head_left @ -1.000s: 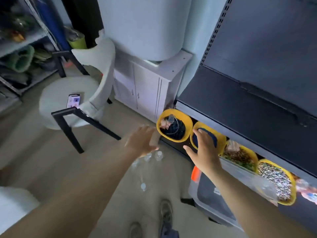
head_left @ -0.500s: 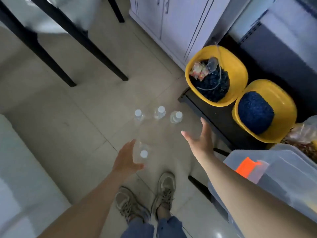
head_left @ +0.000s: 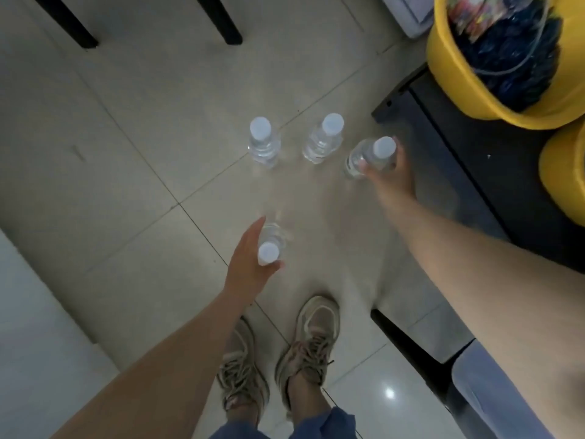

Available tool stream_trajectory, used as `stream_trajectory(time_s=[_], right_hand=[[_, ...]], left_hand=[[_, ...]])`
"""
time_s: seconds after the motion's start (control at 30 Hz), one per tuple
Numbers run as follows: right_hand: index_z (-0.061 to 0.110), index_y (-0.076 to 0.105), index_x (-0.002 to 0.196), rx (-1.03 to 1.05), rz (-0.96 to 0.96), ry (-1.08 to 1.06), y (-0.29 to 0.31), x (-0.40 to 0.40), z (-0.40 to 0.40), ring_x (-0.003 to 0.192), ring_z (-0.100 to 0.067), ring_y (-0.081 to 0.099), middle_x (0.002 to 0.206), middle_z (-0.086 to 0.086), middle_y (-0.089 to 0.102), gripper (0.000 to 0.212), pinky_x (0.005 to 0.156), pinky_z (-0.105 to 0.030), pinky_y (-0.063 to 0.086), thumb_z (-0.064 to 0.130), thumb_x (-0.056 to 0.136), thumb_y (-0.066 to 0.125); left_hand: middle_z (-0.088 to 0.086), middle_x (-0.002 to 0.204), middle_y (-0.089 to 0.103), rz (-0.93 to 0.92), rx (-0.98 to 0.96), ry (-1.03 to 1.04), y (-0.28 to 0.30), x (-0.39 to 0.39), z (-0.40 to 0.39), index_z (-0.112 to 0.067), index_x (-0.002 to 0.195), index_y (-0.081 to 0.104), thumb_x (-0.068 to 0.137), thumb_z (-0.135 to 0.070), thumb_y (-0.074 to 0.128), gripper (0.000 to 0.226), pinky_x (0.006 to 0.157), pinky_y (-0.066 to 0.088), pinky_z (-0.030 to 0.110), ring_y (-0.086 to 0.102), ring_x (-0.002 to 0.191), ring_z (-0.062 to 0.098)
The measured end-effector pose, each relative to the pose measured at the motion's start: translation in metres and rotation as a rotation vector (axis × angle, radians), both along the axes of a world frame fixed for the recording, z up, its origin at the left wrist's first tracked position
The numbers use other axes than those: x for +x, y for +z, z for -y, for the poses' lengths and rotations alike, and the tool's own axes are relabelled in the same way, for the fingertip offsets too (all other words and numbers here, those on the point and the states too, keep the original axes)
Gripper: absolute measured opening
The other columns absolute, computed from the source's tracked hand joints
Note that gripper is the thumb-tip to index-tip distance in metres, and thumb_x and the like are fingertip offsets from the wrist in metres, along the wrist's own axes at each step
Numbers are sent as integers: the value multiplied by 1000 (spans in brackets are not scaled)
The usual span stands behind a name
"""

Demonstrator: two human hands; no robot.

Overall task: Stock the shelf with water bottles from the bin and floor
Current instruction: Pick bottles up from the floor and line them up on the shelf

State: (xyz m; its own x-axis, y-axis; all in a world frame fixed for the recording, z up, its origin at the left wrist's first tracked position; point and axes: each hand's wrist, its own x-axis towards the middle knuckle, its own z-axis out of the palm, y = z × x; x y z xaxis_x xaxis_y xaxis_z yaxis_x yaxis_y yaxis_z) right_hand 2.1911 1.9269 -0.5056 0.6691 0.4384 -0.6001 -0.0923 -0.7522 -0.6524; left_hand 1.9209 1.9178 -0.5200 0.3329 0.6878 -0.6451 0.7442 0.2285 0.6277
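Several clear water bottles with white caps stand on the tiled floor. My left hand [head_left: 250,264] wraps around the nearest bottle [head_left: 269,245], just ahead of my shoes. My right hand [head_left: 391,175] grips the rightmost bottle [head_left: 373,155], close to the dark shelf base [head_left: 474,172]. Two more bottles stand untouched farther out: one on the left [head_left: 262,142] and one in the middle [head_left: 324,137]. The bin and the shelf boards are out of view.
A yellow tub [head_left: 468,74] of dark stuff sits on the shelf base at top right, with a second yellow tub [head_left: 566,172] beside it. Black chair legs [head_left: 221,20] stand at the top. My shoes [head_left: 313,340] are below the bottles.
I have bent down toward the floor. My left hand has closed around the nearest bottle, and my right hand has reached forward and closed on the rightmost one.
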Motion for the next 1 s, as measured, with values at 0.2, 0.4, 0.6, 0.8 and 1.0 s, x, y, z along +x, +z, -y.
stream_trajectory(time_s=[0.2, 0.4, 0.6, 0.8, 1.0], right_hand=[[26, 46, 134, 36, -3, 45, -15, 14, -10, 121, -12, 46, 134, 3, 51, 58, 97, -24, 37, 18, 82, 70], [20, 56, 122, 49, 18, 102, 1, 16, -4, 101, -11, 53, 108, 7, 56, 39, 84, -22, 40, 18, 84, 67], [19, 58, 120, 116, -20, 75, 72, 8, 7, 96, -9, 54, 105, 5, 59, 37, 73, -17, 40, 19, 85, 67], [27, 57, 112, 274, -69, -52, 188, 0, 4, 94, 2, 58, 100, 15, 61, 31, 82, -18, 43, 16, 85, 66], [22, 63, 100, 476, -40, -153, 361, 12, 11, 87, 7, 62, 97, 11, 67, 24, 74, -13, 50, 5, 83, 67]], left_hand=[[-10, 128, 52, 16, 55, 85, -14, 7, -7, -19, 131, 50, 68, -21, 83, 71, 90, 34, 6, 48, 113, 3], [-11, 103, 61, 22, 18, 261, -1, 9, -43, -25, 112, 57, 69, -17, 82, 50, 80, 41, 9, 57, 100, 12], [-4, 109, 61, 44, -3, 363, 66, 20, -69, -20, 119, 57, 70, -20, 81, 54, 84, 43, 23, 57, 100, 14], [-9, 102, 59, 81, 61, 331, 184, 50, -101, -27, 119, 57, 70, -25, 81, 55, 74, 40, 19, 56, 95, 13], [-7, 88, 62, 114, 191, 192, 339, 78, -131, -31, 105, 57, 66, -29, 83, 47, 72, 43, 26, 59, 87, 19]])
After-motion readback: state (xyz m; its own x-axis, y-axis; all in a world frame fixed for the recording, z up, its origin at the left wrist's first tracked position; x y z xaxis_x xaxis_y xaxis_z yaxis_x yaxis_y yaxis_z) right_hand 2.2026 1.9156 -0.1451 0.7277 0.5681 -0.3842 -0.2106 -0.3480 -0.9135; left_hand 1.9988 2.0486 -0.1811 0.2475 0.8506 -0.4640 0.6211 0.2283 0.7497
